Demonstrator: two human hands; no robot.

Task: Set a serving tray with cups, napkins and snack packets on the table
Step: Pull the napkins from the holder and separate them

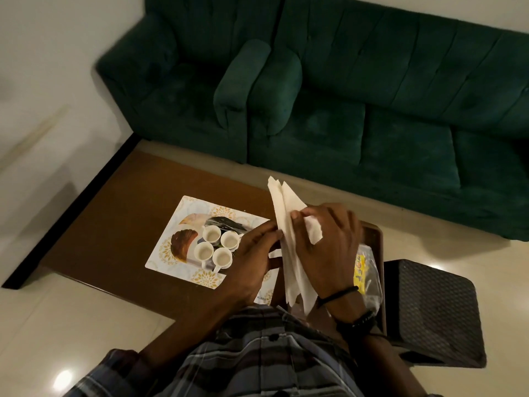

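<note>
Several small white cups point(217, 246) stand close together on a patterned rectangular tray point(171, 239) on the brown table point(120, 213). Both hands hold a bunch of white paper napkins point(282, 207) above the table's right part. My left hand point(253, 253) pinches the napkins' left edge, and my right hand point(329, 247) grips them from the right. A clear bag with a yellow snack packet point(361, 269) lies under my right wrist, on a brown tray point(375, 239) that is mostly hidden.
A dark green sofa point(372, 110) runs along the far side of the table. A dark woven stool point(435, 308) stands at the right. Pale tiled floor point(57, 325) surrounds the table on the left and front.
</note>
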